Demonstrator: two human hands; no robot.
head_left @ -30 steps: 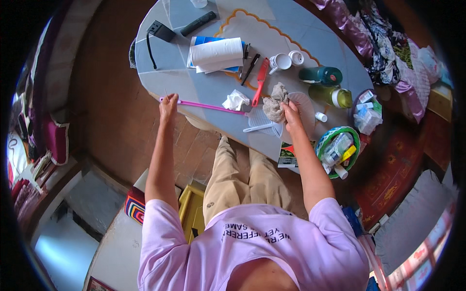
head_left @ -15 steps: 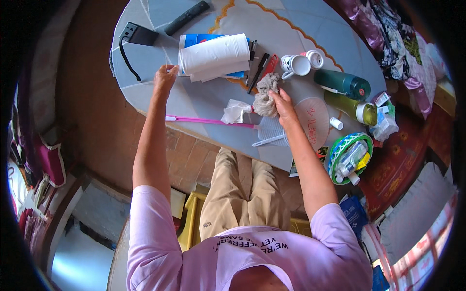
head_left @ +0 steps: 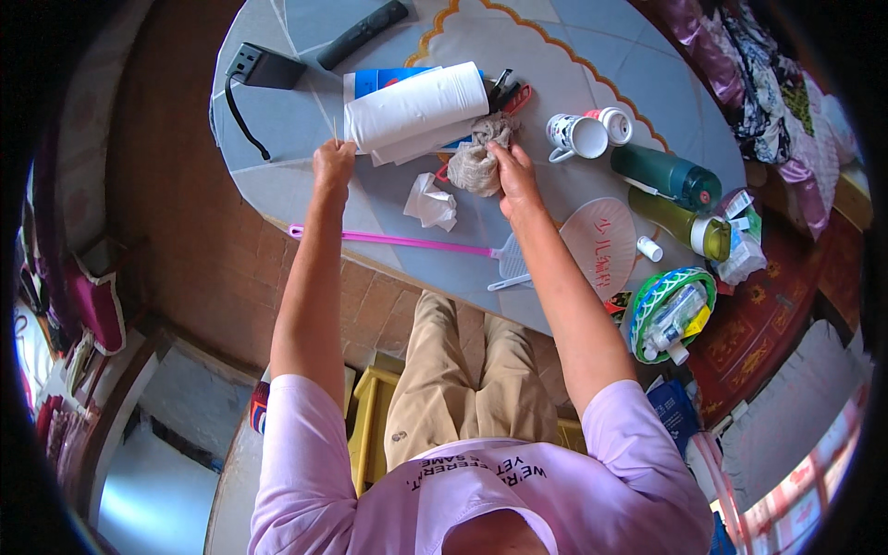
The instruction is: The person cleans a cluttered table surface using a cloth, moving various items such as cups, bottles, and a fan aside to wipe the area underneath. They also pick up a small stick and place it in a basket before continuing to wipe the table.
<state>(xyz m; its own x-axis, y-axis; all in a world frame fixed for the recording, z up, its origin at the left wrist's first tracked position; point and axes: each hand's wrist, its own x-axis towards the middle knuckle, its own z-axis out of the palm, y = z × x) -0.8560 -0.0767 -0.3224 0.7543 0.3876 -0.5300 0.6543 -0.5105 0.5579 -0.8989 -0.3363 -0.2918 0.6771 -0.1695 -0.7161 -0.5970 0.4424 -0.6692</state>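
My right hand (head_left: 516, 178) is closed on a crumpled grey-beige cloth (head_left: 474, 168), bunched on the table beside the right end of a white paper roll (head_left: 416, 106). The roll lies on a blue booklet (head_left: 377, 81). At the roll's left end, my left hand (head_left: 334, 165) has its fingers pinched together. A thin, light sliver sticks up by its fingertips, too small to name. Black pen-like items (head_left: 502, 91) and a red item (head_left: 521, 98) lie just beyond the cloth. A crumpled white tissue (head_left: 431, 202) rests between my hands, nearer to me.
A pink fly swatter (head_left: 398, 241) lies along the near edge, beside a round fan (head_left: 599, 245). To the right are a mug (head_left: 583, 137), a teal bottle (head_left: 671, 176), an olive bottle (head_left: 680, 220) and a green-white basket (head_left: 638, 338). A remote (head_left: 363, 35) and a black device (head_left: 265, 67) lie far left.
My right hand has moved left with the cloth, up against the roll and the pen-like items. The tissue has shifted left. My left hand has moved slightly right and nearer to me.
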